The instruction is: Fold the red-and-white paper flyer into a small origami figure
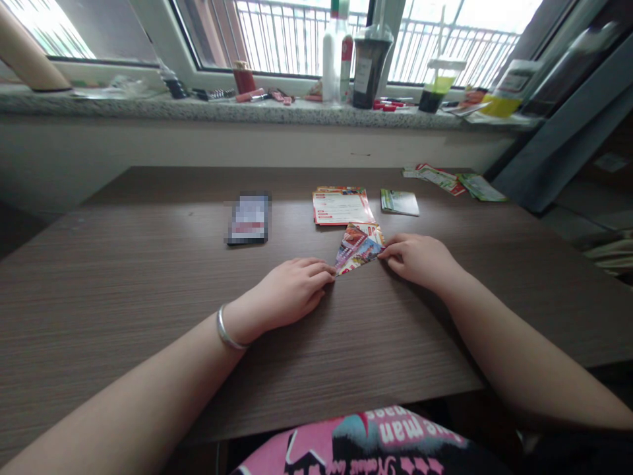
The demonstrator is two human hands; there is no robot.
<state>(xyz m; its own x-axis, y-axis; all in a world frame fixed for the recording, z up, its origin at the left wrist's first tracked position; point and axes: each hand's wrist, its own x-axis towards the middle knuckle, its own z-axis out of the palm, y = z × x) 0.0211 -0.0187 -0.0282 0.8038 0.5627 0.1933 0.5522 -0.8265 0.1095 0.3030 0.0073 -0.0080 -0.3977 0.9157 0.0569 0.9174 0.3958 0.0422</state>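
A colourful printed paper card, folded into a roughly triangular shape, lies on the brown wooden table. My left hand, with a silver bangle at its wrist, pinches the card's lower left corner. At the opposite corner, my right hand grips the edge between thumb and fingers. Just beyond the folded card is a stack of printed cards with red borders. A smaller stack of cards sits to the right of it.
A phone-like device, its screen blurred out, lies to the left. More printed leaflets are spread at the far right. Along the granite windowsill stand a dark lidded cup, a white bottle and a green drink cup.
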